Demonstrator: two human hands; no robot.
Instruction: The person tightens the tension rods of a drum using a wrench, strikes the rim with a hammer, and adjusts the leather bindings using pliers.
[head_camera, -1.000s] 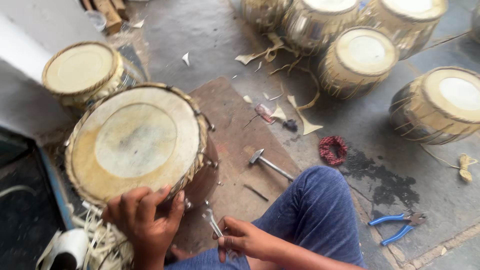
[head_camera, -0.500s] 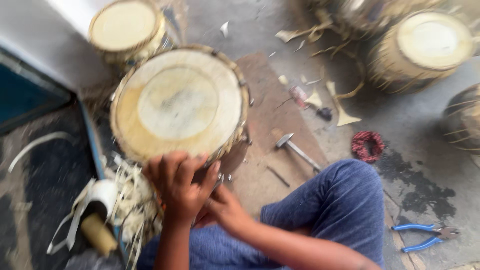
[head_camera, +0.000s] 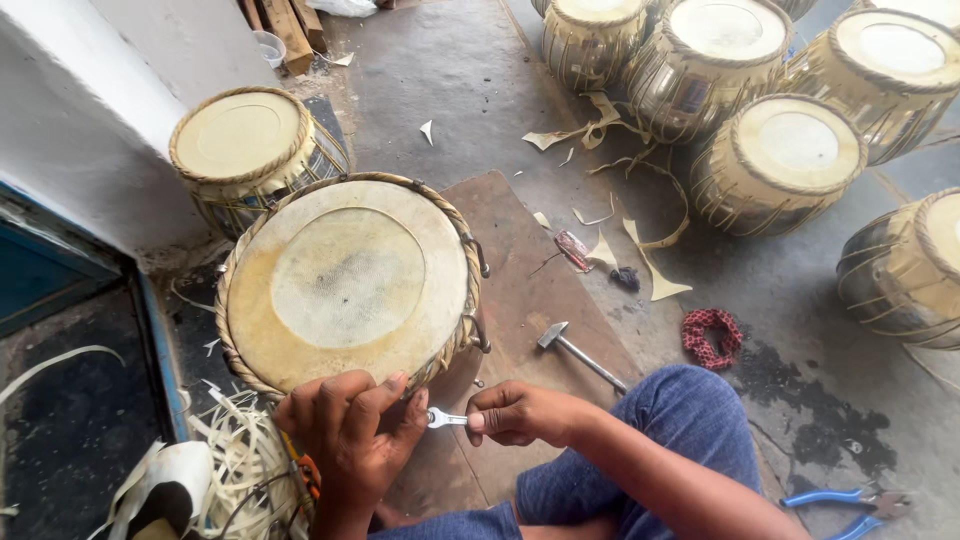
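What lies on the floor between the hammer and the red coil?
In the head view, nothing lies between the hammer and the red coil: only the brown board's edge and bare grey floor.

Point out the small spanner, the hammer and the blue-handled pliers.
small spanner (head_camera: 446, 419), head view, on its metal shank between the two hands.
hammer (head_camera: 552, 335), head view, on its metal head.
blue-handled pliers (head_camera: 825, 497), head view, on the upper blue handle.
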